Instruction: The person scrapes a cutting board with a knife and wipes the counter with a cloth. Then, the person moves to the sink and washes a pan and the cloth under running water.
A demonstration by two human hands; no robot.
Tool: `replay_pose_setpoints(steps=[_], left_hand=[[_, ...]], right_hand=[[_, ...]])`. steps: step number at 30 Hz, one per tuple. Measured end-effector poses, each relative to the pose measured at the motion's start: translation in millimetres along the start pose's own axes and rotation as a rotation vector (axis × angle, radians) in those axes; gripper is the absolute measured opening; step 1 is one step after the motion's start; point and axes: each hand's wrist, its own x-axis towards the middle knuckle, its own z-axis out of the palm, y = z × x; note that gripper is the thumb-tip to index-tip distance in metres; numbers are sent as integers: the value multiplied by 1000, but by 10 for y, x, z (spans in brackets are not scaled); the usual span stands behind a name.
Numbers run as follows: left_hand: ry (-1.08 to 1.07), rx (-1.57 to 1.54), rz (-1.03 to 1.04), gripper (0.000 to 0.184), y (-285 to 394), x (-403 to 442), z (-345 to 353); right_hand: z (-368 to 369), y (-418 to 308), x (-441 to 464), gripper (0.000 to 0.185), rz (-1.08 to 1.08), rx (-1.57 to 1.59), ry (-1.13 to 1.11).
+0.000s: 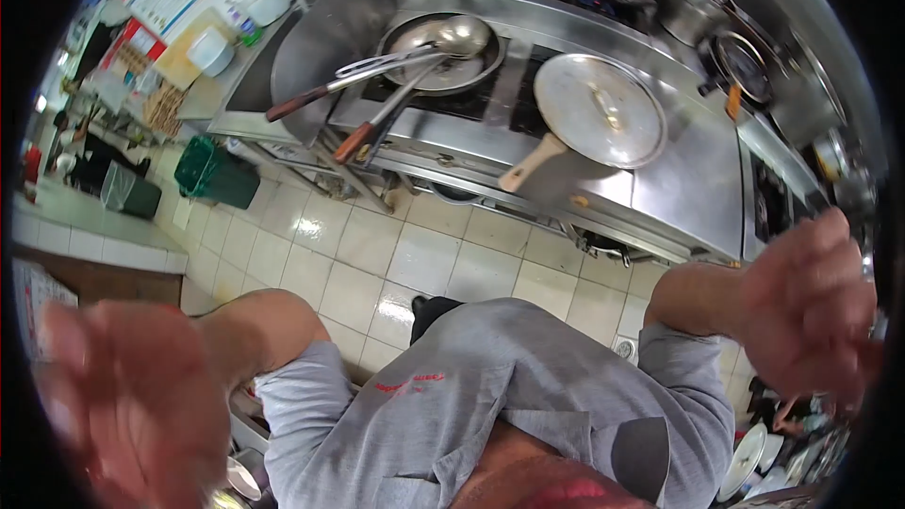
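Observation:
My left hand (141,405) is raised close to the camera at the lower left, partly blurred, its fingers apart and nothing seen in it. On the right side my right hand (811,311) is lifted too; its fingers look curled but motion smears them, and I cannot make out anything in them. Neither hand touches the cooker. In front stands a steel stove (698,165). A frying pan (429,80) on it holds a ladle (462,38) and other long-handled utensils. Right of that lies a round metal lid (575,104), with a wooden handle (533,162) sticking out beneath it.
Steel pots (693,5) and a dark pan (742,66) stand at the back right. A green bin (217,174) sits on the tiled floor (424,259) at the left. Further left, a counter carries a white container (209,52) and a green-labelled bottle (247,30).

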Motion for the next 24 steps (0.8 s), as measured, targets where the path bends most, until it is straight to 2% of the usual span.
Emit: replay_pose_setpoints(steps=[1, 3, 4, 6, 8, 9, 13, 14, 16, 20, 22, 24], left_hand=[[115, 60, -29, 43, -93, -198, -119], [331, 207, -210, 45, -185, -744, -380], [373, 251, -329, 47, -248, -1018, -460], [294, 289, -468, 41, -487, -1479, -525], [182, 308, -906, 33, -543, -2019, -732], [142, 279, -1170, 34, -575, -2317, -859], [-292, 220, -1693, 43, -591, -3277, -1387], [-282, 233, -1694, 43, -565, -3442, -1542], [-575, 175, -1773, 48, -510, -3686, -1816], [-558, 253, -1820, 50, -539, -3915, -2293], [-424, 345, -1770, 49, -568, -4022, -2456], [-387, 356, -1811, 50, -607, -4039, -2590]], right_hand=[[170, 168, 8, 17, 51, 28, 23], [522, 545, -145, 25, 207, 62, 142], [681, 733, -325, 31, 317, 54, 209], [1067, 1057, -629, 26, 579, 175, 158], [1571, 1285, -840, 22, 894, 117, 169], [1801, 1428, -921, 21, 961, 99, 141], [2680, 2015, -1080, 19, 1100, 99, 60], [2884, 2148, -1078, 19, 1141, 87, 37], [3267, 2418, -1018, 22, 1135, 26, -64], [4035, 2975, -748, 26, 1082, 6, -276], [4405, 3374, -600, 26, 1033, -14, -377], [4811, 3808, -453, 26, 1011, -26, -437]])
